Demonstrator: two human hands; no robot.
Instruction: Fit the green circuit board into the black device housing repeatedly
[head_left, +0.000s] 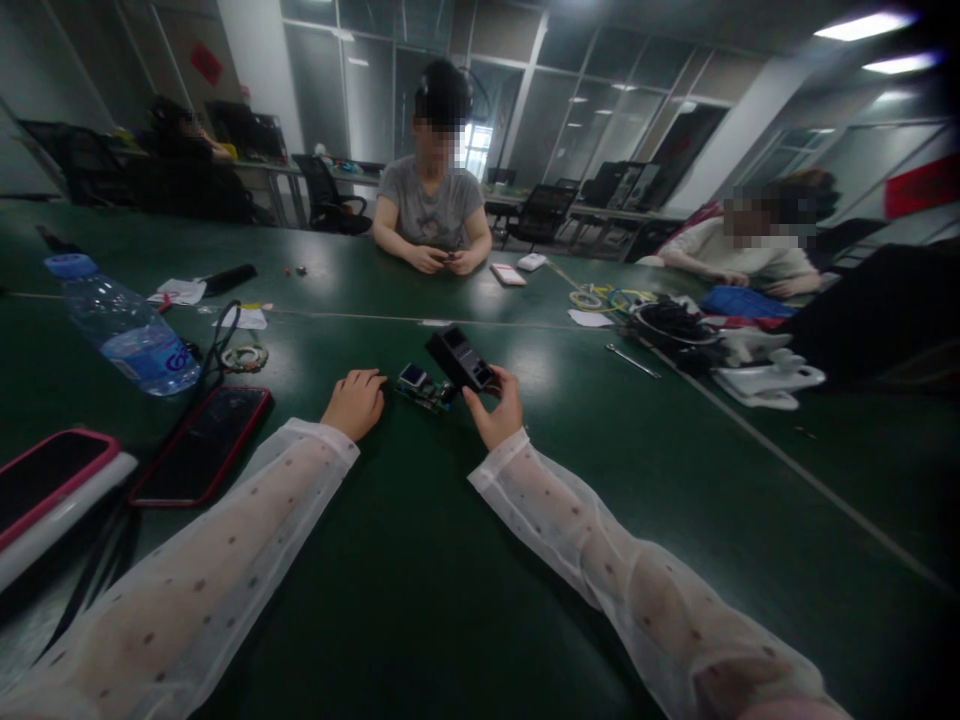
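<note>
My right hand (501,408) grips a black plastic case (459,358) by its near right end, thumb on one side and fingers on the other. The case is tilted, just above the green table (420,560). Below and left of it lies a small circuit board (421,388) with a little square screen, partly hidden behind the case. Left of the board, my left hand (355,405) rests palm down on the tabletop with its fingers stretched loosely toward the board's edge. Nothing shows in that hand.
A water bottle (124,325), a red-edged phone (206,445) and a pink-cased phone (52,475) lie or stand at left. Farther right are a wrench (632,361), tangled cables (667,322) and white plastic parts (769,378). Two people sit across the table.
</note>
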